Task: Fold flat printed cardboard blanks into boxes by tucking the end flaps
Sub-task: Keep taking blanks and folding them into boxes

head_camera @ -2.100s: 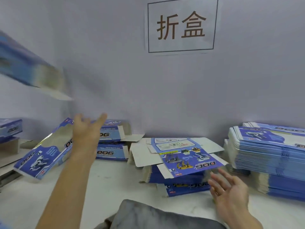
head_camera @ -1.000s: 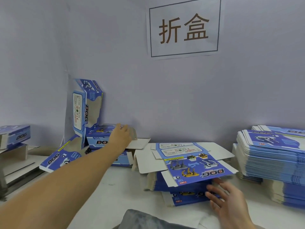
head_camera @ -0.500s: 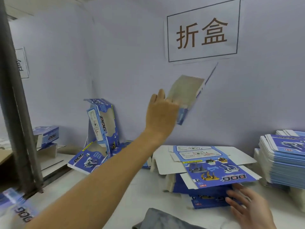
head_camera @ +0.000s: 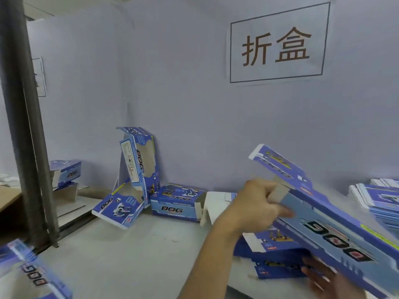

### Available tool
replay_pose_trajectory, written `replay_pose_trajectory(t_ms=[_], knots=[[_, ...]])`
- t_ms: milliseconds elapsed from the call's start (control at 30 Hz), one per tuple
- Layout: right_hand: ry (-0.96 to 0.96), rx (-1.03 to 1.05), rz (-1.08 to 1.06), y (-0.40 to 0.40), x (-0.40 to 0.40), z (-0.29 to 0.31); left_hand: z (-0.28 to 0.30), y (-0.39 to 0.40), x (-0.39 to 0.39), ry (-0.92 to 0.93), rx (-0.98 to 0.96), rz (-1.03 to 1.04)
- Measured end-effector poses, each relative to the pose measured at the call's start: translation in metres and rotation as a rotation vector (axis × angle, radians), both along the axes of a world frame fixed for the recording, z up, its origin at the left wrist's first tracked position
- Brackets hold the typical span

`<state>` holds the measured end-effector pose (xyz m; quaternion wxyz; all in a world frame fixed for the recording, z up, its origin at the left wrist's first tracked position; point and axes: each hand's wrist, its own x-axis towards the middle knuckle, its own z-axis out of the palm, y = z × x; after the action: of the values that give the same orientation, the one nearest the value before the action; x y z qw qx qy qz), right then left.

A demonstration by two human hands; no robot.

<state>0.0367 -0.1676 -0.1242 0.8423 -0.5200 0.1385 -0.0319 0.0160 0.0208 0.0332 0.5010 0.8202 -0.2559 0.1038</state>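
My right hand (head_camera: 332, 283), nearest me, now supports the raised blank (head_camera: 336, 229) from beneath, fingers spread straight; half a second ago it lay flat on the pile (head_camera: 272, 247). My left hand (head_camera: 257, 203), empty and reaching up before, now pinches the blank's grey flap (head_camera: 278, 194) with curled fingers. The blank tilts above the pile on the table (head_camera: 129, 255). Beyond, I count three folded boxes (head_camera: 177, 201) grouped by the wall, one upright, unchanged. One blurred box (head_camera: 32, 275) sits bottom left, two past the post (head_camera: 23, 126). One stack (head_camera: 380, 201) right. One sign (head_camera: 278, 43).
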Motion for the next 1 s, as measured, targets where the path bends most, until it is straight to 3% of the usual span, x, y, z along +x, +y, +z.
replay_pose_trajectory(t_ms=[67, 167, 200, 267, 433, 567, 633, 1000], knots=[[0.066, -0.043, 0.025, 0.004, 0.001, 0.010, 0.004, 0.014, 0.003, -0.033, -0.310, 0.092], [0.085, -0.063, -0.028, 0.001, 0.004, 0.020, 0.018, 0.051, 0.010, -0.239, -0.957, 0.419], [0.093, -0.051, -0.023, 0.001, 0.003, 0.023, 0.022, 0.065, 0.009, -0.275, -1.028, 0.478], [0.102, -0.030, -0.026, 0.005, 0.001, 0.027, 0.019, 0.088, 0.015, -0.129, -0.859, 0.483], [0.096, -0.065, -0.025, 0.007, -0.002, 0.027, -0.028, 0.076, 0.032, 0.275, -0.132, 0.468], [0.100, -0.061, -0.026, 0.008, -0.003, 0.026, -0.070, 0.061, 0.048, 0.243, 0.394, 0.536], [0.091, -0.074, -0.015, 0.008, -0.003, 0.025, -0.084, 0.060, 0.053, 0.267, 0.462, 0.547], [0.074, -0.065, -0.023, 0.007, -0.004, 0.022, -0.081, 0.065, 0.053, 0.109, 0.312, 0.660]])
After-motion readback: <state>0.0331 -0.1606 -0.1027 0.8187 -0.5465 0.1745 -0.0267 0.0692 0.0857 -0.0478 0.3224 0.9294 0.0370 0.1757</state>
